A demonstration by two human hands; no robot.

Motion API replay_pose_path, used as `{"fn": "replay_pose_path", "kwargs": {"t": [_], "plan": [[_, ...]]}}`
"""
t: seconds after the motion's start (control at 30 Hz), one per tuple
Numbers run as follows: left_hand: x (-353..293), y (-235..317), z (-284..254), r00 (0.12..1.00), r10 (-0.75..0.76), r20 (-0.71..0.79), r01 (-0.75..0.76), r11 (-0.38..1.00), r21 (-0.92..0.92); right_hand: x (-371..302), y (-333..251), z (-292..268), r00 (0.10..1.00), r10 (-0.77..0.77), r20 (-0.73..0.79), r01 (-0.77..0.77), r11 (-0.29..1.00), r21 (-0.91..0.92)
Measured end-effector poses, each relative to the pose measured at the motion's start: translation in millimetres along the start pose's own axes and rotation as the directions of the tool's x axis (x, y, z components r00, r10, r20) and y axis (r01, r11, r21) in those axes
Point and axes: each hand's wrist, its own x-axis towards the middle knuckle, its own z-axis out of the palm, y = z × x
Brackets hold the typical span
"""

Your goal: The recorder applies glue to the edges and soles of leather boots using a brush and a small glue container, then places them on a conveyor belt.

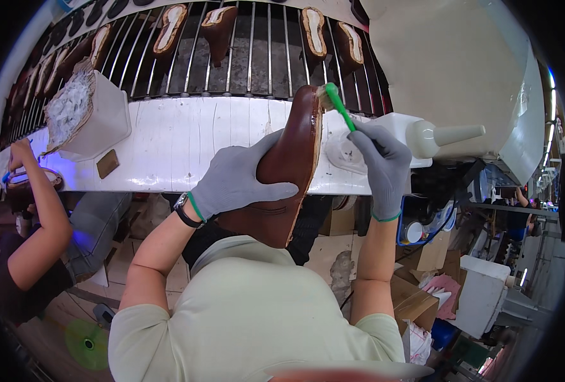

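My left hand (238,178), in a grey glove, is wrapped round a brown leather boot (295,143) and holds it tilted on its side above the bench's front edge. The boot's sole edge, with a pale tan rim, faces right. In my gloved right hand (384,159) is a green-handled brush (340,105), pinched by its handle. The brush's bristles touch the sole rim near the boot's upper end. Just behind my right hand, a small clear dish or lid (346,153) sits on the white bench (174,143), partly hidden.
Beyond the bench, a metal roller rack (250,57) carries several brown boots, soles up. A white bottle with a long nozzle (457,134) lies at right. A white bin (104,121) stands at left, beside a brown scrap (108,163). Another person's arm (43,204) works at far left.
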Motion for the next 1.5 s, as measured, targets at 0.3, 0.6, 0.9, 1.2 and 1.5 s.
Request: {"fn": "replay_pose_path", "kwargs": {"t": [0.3,0.6,0.9,1.2,1.5], "plan": [[6.3,-13.8,-2.1,0.995,0.092,0.039,-0.09,0.995,-0.045,9.2,-9.5,-17.4,0.983,-0.097,0.158,0.1,0.995,-0.016],[9.7,-24.1,1.2,0.993,0.115,0.036,-0.103,0.964,-0.244,8.7,-21.6,-30.2,0.906,-0.141,0.4,0.187,0.979,-0.079],[10.0,-29.4,5.6,0.994,0.075,0.08,-0.023,0.852,-0.523,3.4,-25.3,-32.6,0.842,-0.158,0.515,0.252,0.96,-0.117],[9.1,-36.7,6.4,0.998,0.067,0.0,-0.053,0.797,-0.601,-15.5,-15.0,-27.7,0.781,-0.138,0.608,0.251,0.962,-0.104],[2.4,-43.8,7.8,0.999,0.024,-0.024,-0.034,0.794,-0.607,-47.6,-15.7,-21.1,0.687,-0.178,0.704,0.152,0.983,0.101]]}}
